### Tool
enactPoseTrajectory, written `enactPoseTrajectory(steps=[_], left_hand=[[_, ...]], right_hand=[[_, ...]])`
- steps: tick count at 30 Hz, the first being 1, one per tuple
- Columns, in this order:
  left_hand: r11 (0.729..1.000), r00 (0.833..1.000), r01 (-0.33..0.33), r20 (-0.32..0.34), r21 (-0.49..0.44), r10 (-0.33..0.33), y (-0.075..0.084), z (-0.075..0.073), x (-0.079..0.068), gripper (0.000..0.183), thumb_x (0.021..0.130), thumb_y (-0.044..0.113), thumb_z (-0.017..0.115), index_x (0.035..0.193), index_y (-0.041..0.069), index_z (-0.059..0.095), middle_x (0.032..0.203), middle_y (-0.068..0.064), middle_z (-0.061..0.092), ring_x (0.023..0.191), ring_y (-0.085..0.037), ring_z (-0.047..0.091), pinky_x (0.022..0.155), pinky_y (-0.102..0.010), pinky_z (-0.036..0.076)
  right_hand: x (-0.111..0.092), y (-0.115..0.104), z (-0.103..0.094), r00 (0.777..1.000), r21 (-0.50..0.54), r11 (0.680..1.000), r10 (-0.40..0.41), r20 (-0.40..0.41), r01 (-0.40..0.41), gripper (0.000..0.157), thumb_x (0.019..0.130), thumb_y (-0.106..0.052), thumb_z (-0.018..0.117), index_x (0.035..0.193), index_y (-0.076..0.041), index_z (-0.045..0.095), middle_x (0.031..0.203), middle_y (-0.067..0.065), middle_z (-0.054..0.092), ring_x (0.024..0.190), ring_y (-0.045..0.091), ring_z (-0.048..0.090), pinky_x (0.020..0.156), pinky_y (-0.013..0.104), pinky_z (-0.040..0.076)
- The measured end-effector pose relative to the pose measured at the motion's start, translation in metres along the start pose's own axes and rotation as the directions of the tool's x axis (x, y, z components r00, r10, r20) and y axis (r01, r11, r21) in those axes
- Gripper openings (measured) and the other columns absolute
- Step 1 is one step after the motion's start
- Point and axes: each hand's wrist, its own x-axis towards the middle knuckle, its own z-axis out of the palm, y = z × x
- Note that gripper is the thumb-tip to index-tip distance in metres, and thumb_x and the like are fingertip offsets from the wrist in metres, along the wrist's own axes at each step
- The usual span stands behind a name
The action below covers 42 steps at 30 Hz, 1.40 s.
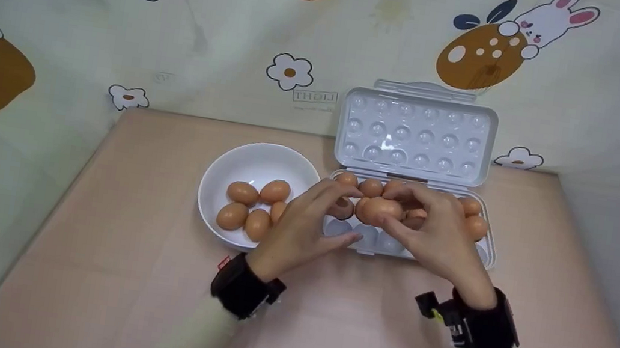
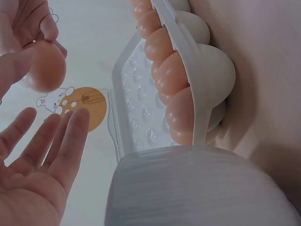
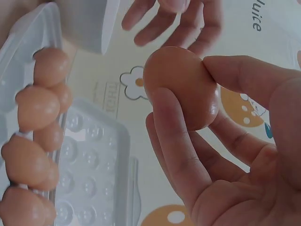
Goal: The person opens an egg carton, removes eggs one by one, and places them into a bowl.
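My right hand (image 1: pixel 440 235) pinches a brown egg (image 1: pixel 382 211) between thumb and fingers, above the egg carton (image 1: pixel 491 254). In the right wrist view this egg (image 3: pixel 181 87) shows whole in the grip. Facing it, my left hand (image 1: pixel 307 213) has its fingers spread and holds nothing; the left wrist view shows that palm (image 2: pixel 42 174) apart from the held egg (image 2: pixel 46 68). Brown eggs (image 1: pixel 370 187) sit in the carton's back and middle rows, partly hidden by the hands. Pale cups (image 1: pixel 365 236) show along its front row.
Left of the carton stands a white bowl (image 1: pixel 254 157) with several brown eggs (image 1: pixel 243 192) in it, partly covered by my left hand. The carton's clear dimpled lid (image 1: pixel 411 146) stands raised at the back, before a patterned cloth backdrop (image 1: pixel 210 63). Everything rests on a pinkish-tan tabletop (image 1: pixel 150 188).
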Motion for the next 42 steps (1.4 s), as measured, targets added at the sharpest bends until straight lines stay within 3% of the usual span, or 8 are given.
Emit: enactPoseTrajectory(steps=[10,23,31,42], left_hand=[[1.0,0.999,-0.015,-0.031,-0.025,0.014,0.002,-0.001,0.002,0.062,0.087,0.02,0.09,0.138,0.009,0.057,0.128,-0.006,0.063,0.11,-0.013,0.07,0.094,-0.019,0.056],[0.997,0.996,-0.076,-0.051,-0.024,0.075,0.003,0.001,0.003,0.046,0.09,0.021,0.087,0.128,0.009,0.063,0.122,-0.003,0.065,0.109,-0.011,0.063,0.093,-0.019,0.056],[0.995,0.995,-0.089,-0.051,-0.04,0.087,0.002,0.0,0.001,0.043,0.088,0.014,0.088,0.125,0.006,0.066,0.119,-0.004,0.066,0.106,-0.013,0.064,0.092,-0.021,0.057],[0.999,0.998,-0.011,-0.055,0.034,0.012,0.001,-0.019,0.002,0.048,0.089,0.019,0.088,0.129,0.007,0.066,0.12,-0.004,0.068,0.105,-0.014,0.063,0.089,-0.026,0.059]], right_hand=[[0.003,-0.002,0.018,1.0,0.134,0.991,0.024,0.004,-0.025,0.034,0.091,-0.015,0.086,0.121,-0.006,0.071,0.121,0.008,0.069,0.104,0.022,0.073,0.086,0.028,0.062],[-0.003,0.0,0.027,1.0,0.23,0.973,-0.021,0.016,0.017,0.028,0.094,-0.019,0.084,0.116,-0.009,0.071,0.116,0.001,0.07,0.106,0.017,0.074,0.089,0.032,0.063],[-0.005,0.0,0.027,0.998,0.259,0.965,-0.044,0.042,0.032,0.029,0.095,-0.015,0.082,0.119,-0.006,0.07,0.118,0.003,0.069,0.103,0.02,0.075,0.089,0.033,0.063],[-0.006,0.001,0.02,0.997,0.228,0.97,-0.08,-0.017,0.082,0.034,0.096,-0.005,0.079,0.128,-0.003,0.068,0.127,0.006,0.069,0.113,0.021,0.072,0.091,0.032,0.062]])
